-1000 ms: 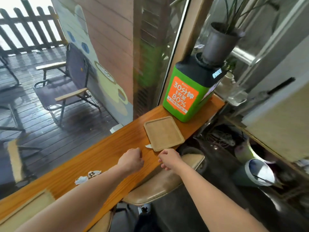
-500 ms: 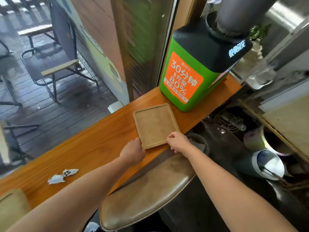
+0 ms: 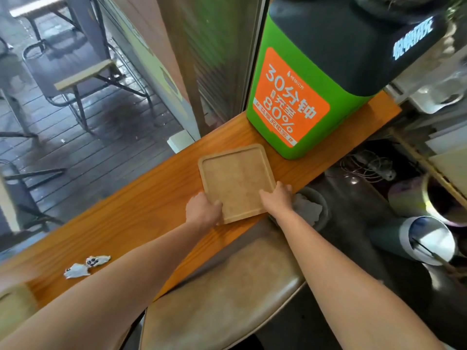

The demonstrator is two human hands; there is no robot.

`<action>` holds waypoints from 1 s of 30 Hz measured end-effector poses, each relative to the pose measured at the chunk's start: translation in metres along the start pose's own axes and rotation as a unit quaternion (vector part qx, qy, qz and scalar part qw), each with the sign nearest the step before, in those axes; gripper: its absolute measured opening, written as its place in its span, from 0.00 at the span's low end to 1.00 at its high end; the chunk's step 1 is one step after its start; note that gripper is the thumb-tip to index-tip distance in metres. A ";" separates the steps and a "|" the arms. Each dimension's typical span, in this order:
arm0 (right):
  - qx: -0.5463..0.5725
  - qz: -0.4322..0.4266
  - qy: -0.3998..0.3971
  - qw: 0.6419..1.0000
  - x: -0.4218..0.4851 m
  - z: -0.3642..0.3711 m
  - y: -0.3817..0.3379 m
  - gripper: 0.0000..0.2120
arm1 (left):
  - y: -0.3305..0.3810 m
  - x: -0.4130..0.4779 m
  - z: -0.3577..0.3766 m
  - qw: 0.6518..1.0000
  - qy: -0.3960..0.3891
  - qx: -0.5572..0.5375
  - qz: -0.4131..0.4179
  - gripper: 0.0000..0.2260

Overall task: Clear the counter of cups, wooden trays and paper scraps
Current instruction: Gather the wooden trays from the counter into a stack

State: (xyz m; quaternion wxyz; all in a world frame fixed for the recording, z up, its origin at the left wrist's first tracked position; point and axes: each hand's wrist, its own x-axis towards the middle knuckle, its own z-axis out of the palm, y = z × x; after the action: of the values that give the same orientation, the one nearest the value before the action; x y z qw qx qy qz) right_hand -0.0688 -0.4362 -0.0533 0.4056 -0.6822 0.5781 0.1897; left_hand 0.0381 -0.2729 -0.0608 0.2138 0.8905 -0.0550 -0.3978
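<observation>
A square wooden tray [image 3: 236, 180] lies on the orange wooden counter [image 3: 141, 213], just in front of a green and black machine. My left hand [image 3: 203, 209] grips the tray's near left corner, thumb on its rim. My right hand [image 3: 276, 194] holds its near right edge. Two torn paper scraps [image 3: 86, 266] lie on the counter to the left, beside my left forearm. Another wooden tray [image 3: 14, 303] shows blurred at the far left edge.
The green machine [image 3: 310, 97] with an orange sticker stands close behind the tray. A brown padded stool seat [image 3: 222, 294] sits under the counter's near edge. A bin holding crumpled paper [image 3: 309, 210] and metal containers [image 3: 427, 238] are on the right. Glass borders the counter's far side.
Both hands have moved forward from the counter's near edge onto the tray and closed on its near corners. The view has moved closer to the counter.
</observation>
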 end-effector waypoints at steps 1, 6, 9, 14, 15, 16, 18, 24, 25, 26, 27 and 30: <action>0.013 0.007 0.006 1.000 0.002 0.001 0.001 0.34 | 0.000 0.001 0.002 1.000 0.003 -0.012 -0.011 0.17; 0.154 0.039 0.020 0.987 0.007 0.007 0.002 0.33 | -0.001 0.008 -0.002 0.997 0.015 -0.044 -0.064 0.33; 0.220 0.079 -0.001 0.972 0.005 0.012 -0.002 0.33 | -0.002 0.014 -0.010 0.989 0.005 -0.107 -0.102 0.34; 0.266 0.050 -0.024 0.962 -0.009 0.012 -0.025 0.32 | 0.012 0.012 -0.037 0.980 -0.006 -0.191 -0.064 0.29; 0.266 0.038 -0.018 0.963 -0.013 0.008 -0.031 0.31 | 0.017 0.011 -0.046 0.979 -0.006 -0.197 -0.051 0.29; 0.265 0.026 -0.012 0.964 -0.018 0.003 -0.037 0.30 | 0.022 0.009 -0.056 0.979 -0.007 -0.202 -0.039 0.29; 0.261 0.008 -0.002 0.965 -0.030 -0.006 -0.049 0.28 | 0.029 0.001 -0.075 0.976 -0.006 -0.217 -0.020 0.28; 0.233 -0.050 0.043 0.970 -0.090 -0.011 -0.078 0.23 | 0.017 -0.043 -0.125 0.966 0.032 -0.250 0.051 0.27; 0.221 -0.064 0.055 0.972 -0.103 -0.009 -0.084 0.23 | 0.009 -0.052 -0.135 0.963 0.041 -0.259 0.064 0.27; 0.209 -0.075 0.067 0.973 -0.117 -0.006 -0.089 0.24 | 0.001 -0.060 -0.144 0.959 0.049 -0.269 0.076 0.27; 0.197 -0.085 0.076 0.974 -0.131 -0.001 -0.095 0.25 | -0.010 -0.069 -0.154 0.955 0.053 -0.279 0.087 0.27; 0.187 -0.110 0.088 0.972 -0.173 0.020 -0.105 0.24 | -0.048 -0.092 -0.181 0.948 0.071 -0.289 0.112 0.25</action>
State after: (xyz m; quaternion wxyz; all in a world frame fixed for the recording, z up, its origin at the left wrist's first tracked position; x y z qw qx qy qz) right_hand -0.0101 -0.3112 0.0958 0.4916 -0.6679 0.5581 -0.0281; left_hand 0.1042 -0.1435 0.0891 0.5086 0.8046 -0.0218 -0.3056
